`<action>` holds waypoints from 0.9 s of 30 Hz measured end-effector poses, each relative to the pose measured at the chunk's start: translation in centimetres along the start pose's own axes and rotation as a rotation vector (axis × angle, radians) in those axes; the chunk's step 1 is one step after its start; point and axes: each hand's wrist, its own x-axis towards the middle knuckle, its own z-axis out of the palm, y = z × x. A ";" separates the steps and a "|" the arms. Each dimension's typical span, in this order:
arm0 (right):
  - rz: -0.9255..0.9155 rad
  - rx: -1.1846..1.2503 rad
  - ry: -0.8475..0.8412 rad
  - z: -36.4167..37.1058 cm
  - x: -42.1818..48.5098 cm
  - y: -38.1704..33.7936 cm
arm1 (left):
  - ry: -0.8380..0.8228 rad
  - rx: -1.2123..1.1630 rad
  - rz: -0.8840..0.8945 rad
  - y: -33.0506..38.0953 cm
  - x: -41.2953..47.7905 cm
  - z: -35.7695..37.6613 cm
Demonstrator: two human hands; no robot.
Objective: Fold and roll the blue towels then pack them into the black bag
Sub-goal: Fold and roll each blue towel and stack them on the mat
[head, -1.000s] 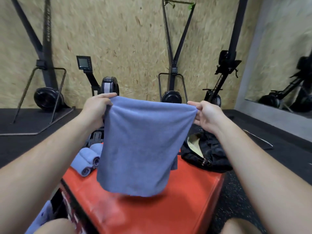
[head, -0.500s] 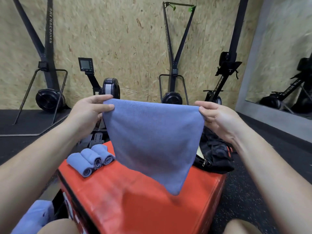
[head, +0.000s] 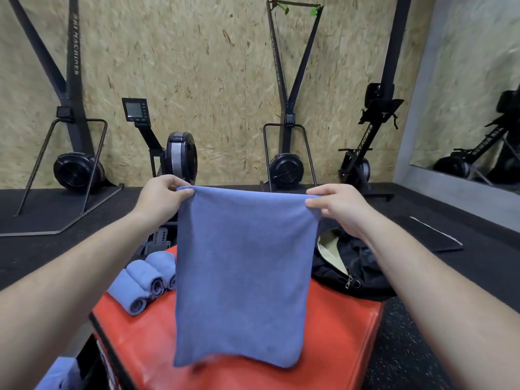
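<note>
Blue towel [head: 242, 277] is being held over the red tabletop [head: 337, 347]; the black bag [head: 351, 266] is lying unzipped at its far right; three rolled towels [head: 146, 280] are lying together at its left; the held towel's top corners are being pinched by fingers of the left hand [head: 160, 198] and right hand [head: 337, 206].

Light: even, moderately bright, from overhead. Shadow: soft patch under the hem of the blue cloth towel [head: 242, 277], on the faintly shiny red vinyl box [head: 337, 347], lower centre. Distortion: wide-angle bowing at left and right edges. Blur: lower-left corner.
</note>
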 end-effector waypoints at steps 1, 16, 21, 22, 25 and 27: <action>-0.073 -0.176 0.085 0.4 0.9 0.0 | 0.008 0.035 0.013 0.0 0.7 0.1; -0.007 -0.308 0.156 2.2 -4.2 13.1 | -0.110 0.004 -0.037 -9.2 -8.0 4.7; 0.361 -0.211 0.051 5.0 -10.9 22.0 | -0.301 0.200 -0.218 -16.4 -16.8 7.3; 0.410 -0.207 0.050 5.5 -11.5 22.7 | -0.334 0.216 -0.246 -17.3 -17.7 7.5; 0.457 -0.278 0.090 5.9 -12.1 23.9 | -0.364 0.239 -0.302 -19.0 -19.2 7.9; 0.481 -0.327 0.078 5.9 -12.5 24.7 | -0.371 0.281 -0.290 -19.5 -19.8 8.6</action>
